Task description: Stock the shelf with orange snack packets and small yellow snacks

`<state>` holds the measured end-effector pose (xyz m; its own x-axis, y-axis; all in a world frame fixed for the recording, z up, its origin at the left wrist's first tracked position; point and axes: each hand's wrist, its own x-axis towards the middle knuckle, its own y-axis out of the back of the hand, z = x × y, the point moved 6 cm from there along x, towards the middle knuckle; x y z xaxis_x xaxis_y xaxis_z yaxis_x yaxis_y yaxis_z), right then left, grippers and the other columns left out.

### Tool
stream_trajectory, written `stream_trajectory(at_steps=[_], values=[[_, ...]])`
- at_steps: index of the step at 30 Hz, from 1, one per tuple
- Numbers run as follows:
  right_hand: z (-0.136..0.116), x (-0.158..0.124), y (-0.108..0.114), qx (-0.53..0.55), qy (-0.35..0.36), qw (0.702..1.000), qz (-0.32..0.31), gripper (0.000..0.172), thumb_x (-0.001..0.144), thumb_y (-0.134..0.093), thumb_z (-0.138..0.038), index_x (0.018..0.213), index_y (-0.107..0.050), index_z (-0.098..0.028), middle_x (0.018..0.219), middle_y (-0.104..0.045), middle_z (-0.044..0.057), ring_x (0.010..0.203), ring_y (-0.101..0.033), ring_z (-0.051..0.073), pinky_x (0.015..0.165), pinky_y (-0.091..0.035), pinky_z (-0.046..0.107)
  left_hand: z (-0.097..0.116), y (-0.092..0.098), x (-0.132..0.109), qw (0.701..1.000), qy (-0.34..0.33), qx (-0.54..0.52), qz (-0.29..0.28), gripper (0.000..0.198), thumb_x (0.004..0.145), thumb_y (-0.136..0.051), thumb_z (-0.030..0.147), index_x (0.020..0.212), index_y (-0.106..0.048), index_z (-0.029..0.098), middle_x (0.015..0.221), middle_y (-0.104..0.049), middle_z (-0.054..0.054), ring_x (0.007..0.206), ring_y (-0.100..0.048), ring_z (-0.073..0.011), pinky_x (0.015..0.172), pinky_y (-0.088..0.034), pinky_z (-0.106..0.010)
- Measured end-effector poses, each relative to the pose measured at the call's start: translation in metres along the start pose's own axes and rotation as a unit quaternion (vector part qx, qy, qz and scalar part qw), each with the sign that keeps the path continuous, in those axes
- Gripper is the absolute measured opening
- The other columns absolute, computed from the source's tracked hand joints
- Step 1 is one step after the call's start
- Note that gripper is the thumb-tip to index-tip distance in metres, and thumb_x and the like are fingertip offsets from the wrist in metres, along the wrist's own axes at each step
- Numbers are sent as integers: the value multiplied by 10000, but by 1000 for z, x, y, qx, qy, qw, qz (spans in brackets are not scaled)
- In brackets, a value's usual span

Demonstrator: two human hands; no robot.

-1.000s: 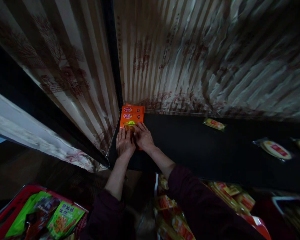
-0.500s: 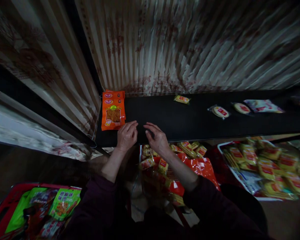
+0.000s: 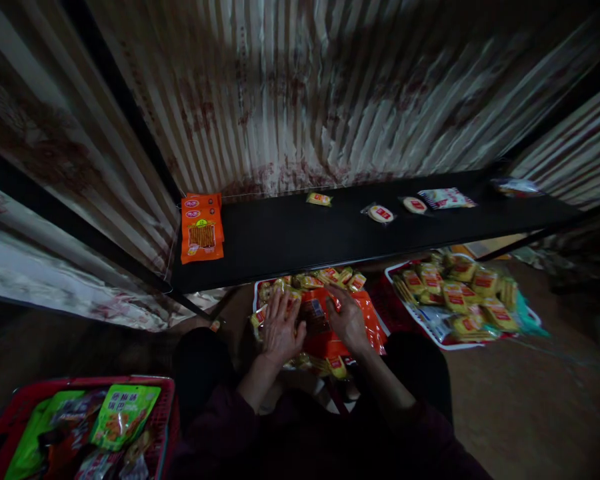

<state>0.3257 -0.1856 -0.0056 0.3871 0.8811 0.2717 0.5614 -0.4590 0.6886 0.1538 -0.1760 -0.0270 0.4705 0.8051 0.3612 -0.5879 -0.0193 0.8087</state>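
Note:
My left hand (image 3: 283, 328) is open, its fingers stretched out over small yellow-wrapped snacks at the left of a white-rimmed basket (image 3: 256, 293). On the right side of that basket, my right hand (image 3: 349, 323) reaches over a large orange-red snack bag (image 3: 319, 319), thumb and fingers apart. Whether either hand touches the bag, I cannot tell. Beyond the basket runs a black shelf (image 3: 270, 233). At its left end lie orange snack bags (image 3: 202, 230), one overlapping another.
Along the shelf lie a small yellow packet (image 3: 319, 199), two round wrapped cakes (image 3: 381, 213) and a striped-edged packet (image 3: 447, 198). A second basket of yellow snacks (image 3: 455, 297) stands to the right. A red basket (image 3: 130, 383) with a green bag (image 3: 125, 415) is at lower left.
Both hands have moved back from the shelf's front edge, down over the basket. The orange bags stay on the shelf's left end. My view has shifted right.

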Motion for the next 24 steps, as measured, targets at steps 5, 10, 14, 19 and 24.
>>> stream_trajectory(at_steps=[5,10,14,19,24], values=[[21,-19,20,-69,-57,996,-2,393,848,-404,-316,1148,-622,-186,1136,-634,122,1008,-610,262,867,-502,422,8,-11,-14,999,36,27,-5,626,799,-541,312,1400,-393,215,1522,-279,-108,1427,-136,-321,1117,-248,-554],[33,-39,29,-149,-119,979,-68,383,870,-408,-332,1173,-605,-204,1138,-637,103,908,-646,237,748,-515,360,0,-5,-12,995,84,41,25,566,815,-528,329,1364,-452,213,1523,-275,-111,1428,-124,-329,1126,-212,-554],[35,-49,29,-191,-149,963,-116,399,891,-399,-349,1210,-581,-194,1205,-616,116,1037,-617,258,792,-496,354,-6,-5,-9,993,105,42,22,541,802,-545,333,1319,-508,181,1502,-311,-139,1414,-176,-343,1127,-208,-546],[38,-47,23,-182,-145,963,-134,445,868,-445,-389,1251,-543,-184,1154,-651,123,1060,-605,295,821,-476,394,-3,-10,-7,995,95,40,12,546,802,-545,357,1328,-501,218,1500,-326,-108,1412,-189,-327,1131,-206,-535],[49,-41,16,-117,-148,974,-123,413,812,-507,-371,1189,-584,-222,978,-710,75,980,-634,276,770,-483,369,1,-17,-6,990,121,66,-29,576,799,-550,418,1346,-486,250,1493,-341,-109,1404,-205,-346,1126,-188,-557]])
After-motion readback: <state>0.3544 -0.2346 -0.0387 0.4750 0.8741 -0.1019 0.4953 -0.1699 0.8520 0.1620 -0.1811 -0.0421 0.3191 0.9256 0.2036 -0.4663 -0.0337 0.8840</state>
